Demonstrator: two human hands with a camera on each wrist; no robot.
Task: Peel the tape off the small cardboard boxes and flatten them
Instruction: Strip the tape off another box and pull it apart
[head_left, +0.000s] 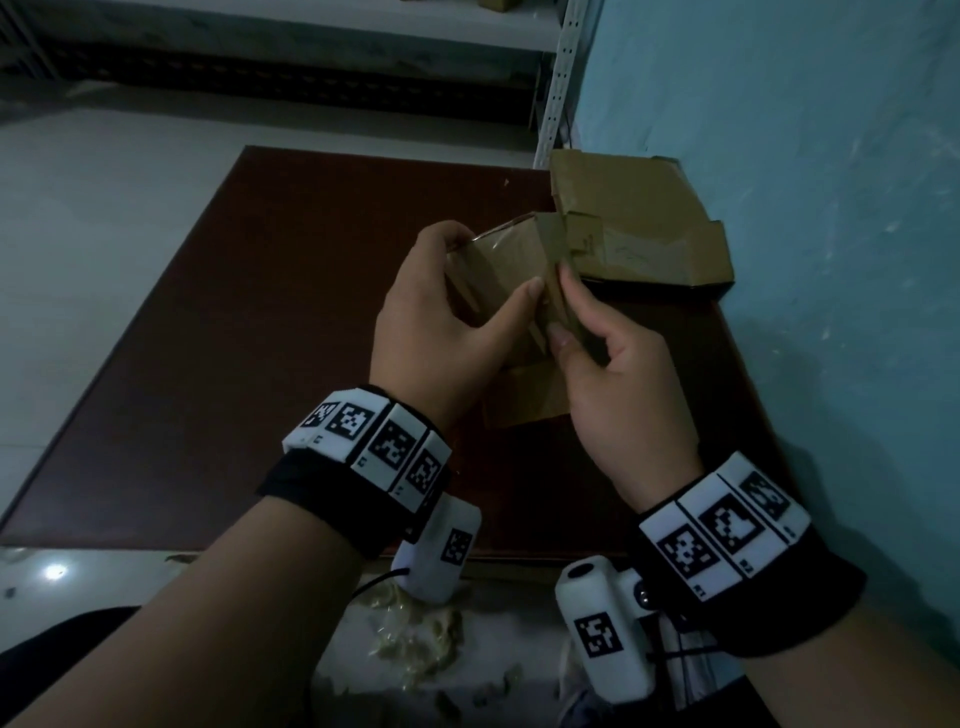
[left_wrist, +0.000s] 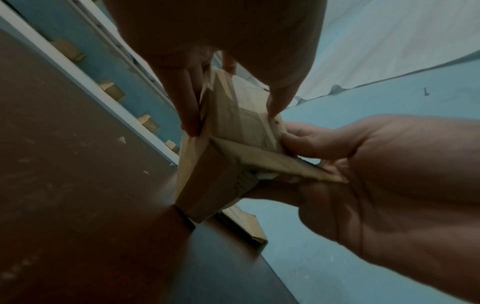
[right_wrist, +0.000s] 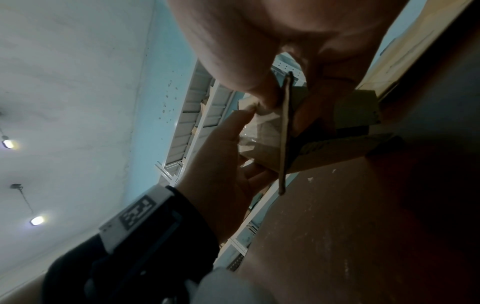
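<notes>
A small brown cardboard box (head_left: 501, 265) with glossy tape on it is held above the dark brown table (head_left: 249, 332), its flaps standing open. My left hand (head_left: 441, 322) grips its left side, thumb (head_left: 524, 296) across the front and fingers curled over the far edge. My right hand (head_left: 608, 374) pinches a flap (head_left: 558, 291) on its right side between thumb and fingers. In the left wrist view the box (left_wrist: 233, 144) has its lower corner on the table, with my right hand (left_wrist: 363, 174) clamping a flap. The right wrist view shows that flap (right_wrist: 284, 133) edge-on.
A pile of flattened cardboard (head_left: 644, 234) lies at the table's far right against the blue wall (head_left: 831, 208). White metal shelving (head_left: 558, 78) stands behind. Crumpled tape scraps (head_left: 415, 634) lie on the pale floor by the table's near edge.
</notes>
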